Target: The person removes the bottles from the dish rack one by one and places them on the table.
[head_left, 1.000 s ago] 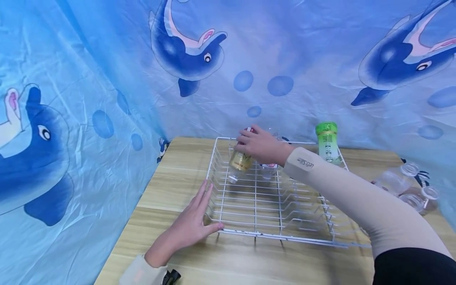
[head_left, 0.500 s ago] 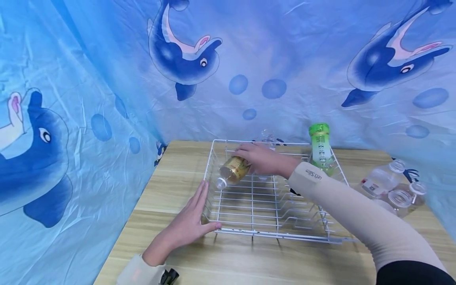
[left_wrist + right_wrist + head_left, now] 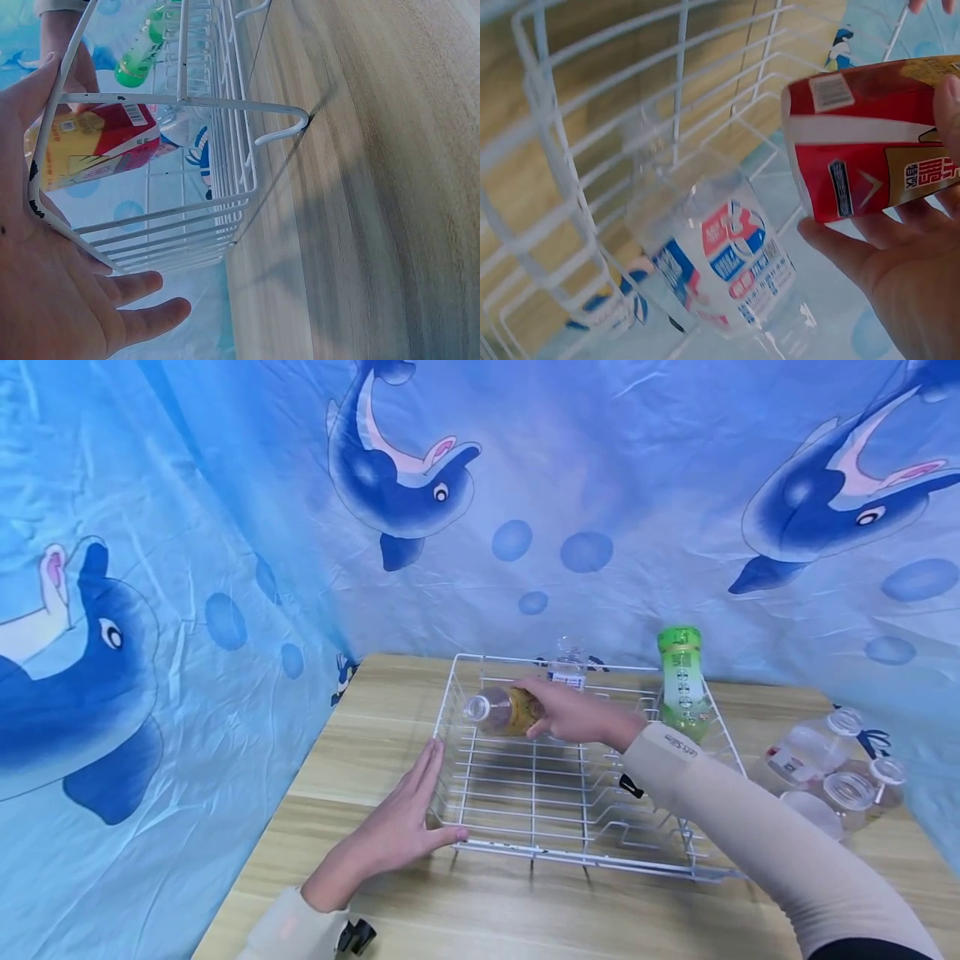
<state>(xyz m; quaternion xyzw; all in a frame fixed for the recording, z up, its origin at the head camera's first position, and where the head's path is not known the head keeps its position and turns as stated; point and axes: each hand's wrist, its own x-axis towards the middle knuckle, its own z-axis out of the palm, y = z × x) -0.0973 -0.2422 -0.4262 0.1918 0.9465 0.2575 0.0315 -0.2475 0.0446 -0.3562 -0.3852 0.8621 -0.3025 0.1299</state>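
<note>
My right hand (image 3: 573,710) grips a plastic bottle (image 3: 495,710) with a gold and red label above the back left of a white wire dish rack (image 3: 536,852). The bottle lies nearly level, its clear neck pointing left; the right wrist view shows its red base end (image 3: 840,150). At the rack's front left corner rests my left hand (image 3: 397,827), fingers straight along the side and thumb on the front rail. Behind the right hand, a clear bottle (image 3: 567,675) with a red, white and blue label stands in the rack. A green bottle (image 3: 682,685) leans at the back right.
Several clear bottles (image 3: 817,747) are grouped on the wooden table (image 3: 330,752) right of the rack, partly behind the right sleeve (image 3: 742,810). A blue dolphin-print curtain (image 3: 480,577) hangs behind and to the left.
The gold-labelled bottle has swung from neck-down to nearly level, neck to the left, in my right hand. My left hand stays at the rack corner.
</note>
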